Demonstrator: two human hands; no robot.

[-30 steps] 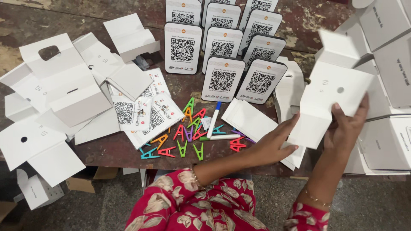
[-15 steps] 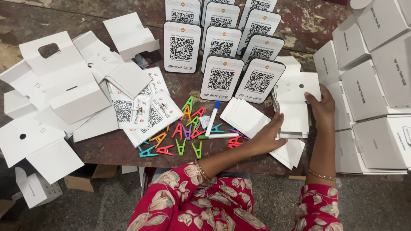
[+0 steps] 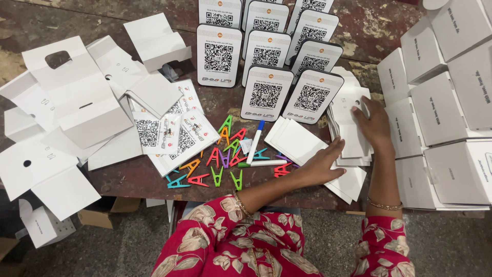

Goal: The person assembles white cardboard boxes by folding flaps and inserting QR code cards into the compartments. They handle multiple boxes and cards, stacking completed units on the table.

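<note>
Head view: left hand [image 3: 322,166] lay flat, fingers spread, pinning loose white cards [image 3: 302,141] against sliding. Right hand [image 3: 373,123] pressed open-palmed on card stack [image 3: 348,110] just beyond, steadying it. Coloured clips [image 3: 220,154] lay left of left hand.

We see a bench [image 3: 154,179] of dark, worn wood, rough and scuffed, with pale patches on its far side. The flat sheets [image 3: 300,141] under the left hand [image 3: 320,166] look like matt white card, as do the stack [image 3: 353,120] under the right hand [image 3: 374,123] and the folded boxes [image 3: 441,113] at right. The standing code plaques [image 3: 266,92] appear smooth and slightly glossy. The coloured clips [image 3: 218,159] look like shiny plastic. The sleeves [image 3: 230,241] are soft printed cloth; the bangle [image 3: 384,206] gleams like metal.
</note>
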